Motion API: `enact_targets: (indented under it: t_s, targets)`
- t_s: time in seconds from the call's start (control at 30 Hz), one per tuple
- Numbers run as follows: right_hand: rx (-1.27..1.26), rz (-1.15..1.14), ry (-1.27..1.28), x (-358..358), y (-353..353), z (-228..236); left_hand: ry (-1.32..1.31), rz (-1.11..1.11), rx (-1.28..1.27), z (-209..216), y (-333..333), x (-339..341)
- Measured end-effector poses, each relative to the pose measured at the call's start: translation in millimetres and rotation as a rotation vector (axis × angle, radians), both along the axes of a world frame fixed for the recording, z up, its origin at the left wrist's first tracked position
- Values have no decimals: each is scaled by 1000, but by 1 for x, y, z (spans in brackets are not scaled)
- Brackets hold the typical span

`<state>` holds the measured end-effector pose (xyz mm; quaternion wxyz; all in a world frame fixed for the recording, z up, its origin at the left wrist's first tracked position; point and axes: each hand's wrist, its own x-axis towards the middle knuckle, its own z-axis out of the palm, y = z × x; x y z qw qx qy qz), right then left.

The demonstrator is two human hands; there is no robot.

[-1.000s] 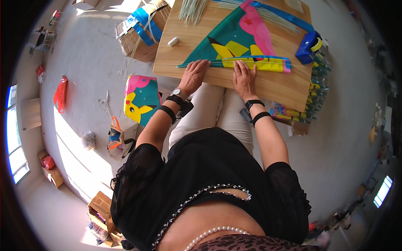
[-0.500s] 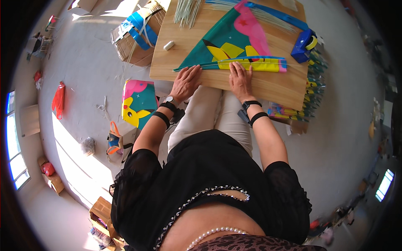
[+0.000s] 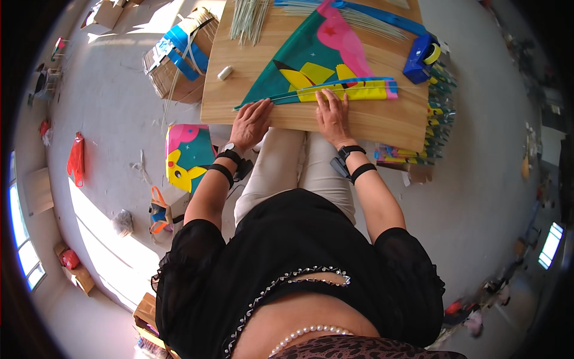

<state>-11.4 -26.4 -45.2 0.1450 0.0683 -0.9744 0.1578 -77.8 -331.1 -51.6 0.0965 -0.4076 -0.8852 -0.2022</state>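
Observation:
A triangular kite sheet (image 3: 320,45) in green and pink, with a yellow cartoon figure, lies on a wooden table in front of me. Its near edge is folded into a long yellow, green and blue strip (image 3: 365,91), and a thin pale rod (image 3: 287,96) runs along that fold. My left hand (image 3: 251,124) rests flat with its fingers at the pointed left end of the fold. Further right, the fingertips of my right hand (image 3: 333,119) press on the yellow part of the strip, fingers stretched out and slightly apart. Neither hand grips anything visible.
A blue tape dispenser (image 3: 418,60) stands at the table's right side, with bundled kites (image 3: 439,119) beyond the edge. Pale rods (image 3: 248,21) and a small white piece (image 3: 225,73) lie on the wooden table (image 3: 218,105). A cardboard box (image 3: 173,75) stands left of it.
The whole view has shifted slightly, so the table sits a little further left. Both hands remain at nearly the same spots on the fold; the right fingers are a bit more spread.

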Motion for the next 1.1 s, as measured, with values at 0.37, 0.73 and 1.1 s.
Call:
enact_targets:
  t_s: [0.37, 0.73, 1.1]
  targets:
    - [-221, -17, 41, -1, 63, 29, 9, -9, 31, -7, 4, -3]
    - [-506, -789, 461, -57, 256, 59, -26, -3, 12, 0, 1, -2]
    - [-1058, -950, -143, -90, 364, 65, -32, 2, 15, 0, 4, -2]
